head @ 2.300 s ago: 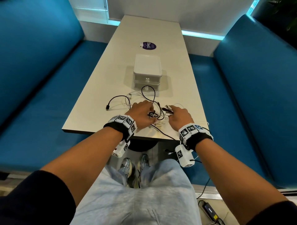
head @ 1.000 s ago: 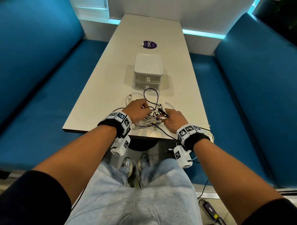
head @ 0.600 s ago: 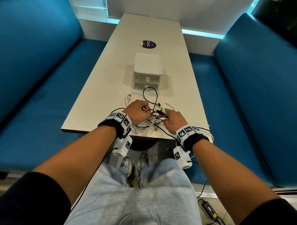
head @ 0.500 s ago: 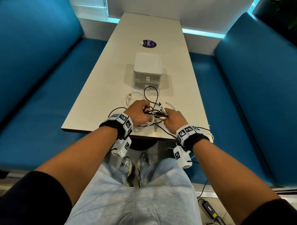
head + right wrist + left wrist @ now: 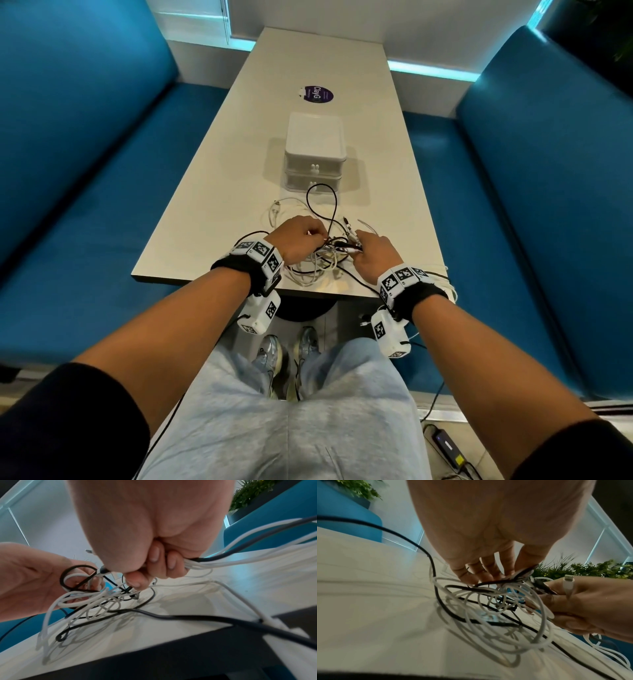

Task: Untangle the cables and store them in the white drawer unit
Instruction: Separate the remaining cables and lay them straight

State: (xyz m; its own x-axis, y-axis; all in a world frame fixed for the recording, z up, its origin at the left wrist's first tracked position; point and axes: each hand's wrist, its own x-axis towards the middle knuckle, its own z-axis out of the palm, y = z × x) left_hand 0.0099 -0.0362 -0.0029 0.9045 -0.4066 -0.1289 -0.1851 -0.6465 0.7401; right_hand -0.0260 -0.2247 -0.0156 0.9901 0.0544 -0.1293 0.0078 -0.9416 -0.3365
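A tangle of white and black cables (image 5: pixel 320 263) lies near the table's front edge, lifted partly off the top. My left hand (image 5: pixel 298 240) pinches a knot of black and white strands (image 5: pixel 520 576) at its fingertips. My right hand (image 5: pixel 371 255) grips a bundle of white and black cables (image 5: pixel 197 562) in curled fingers, with a white plug (image 5: pixel 568 584) lying across it. The white drawer unit (image 5: pixel 314 150) stands farther back in the middle of the table, both drawers closed. A black loop (image 5: pixel 322 205) reaches toward its front.
The long pale table (image 5: pixel 212 192) runs between two blue benches (image 5: pixel 85 205). A purple round sticker (image 5: pixel 318 94) lies behind the drawer unit. Cables hang over the table's front right corner (image 5: pixel 445 281). A power adapter (image 5: pixel 447 445) lies on the floor at right.
Both hands have gathered the spread cables into one bunch near the front edge and lifted it slightly; the black cable end at left has been drawn in toward my left wrist.
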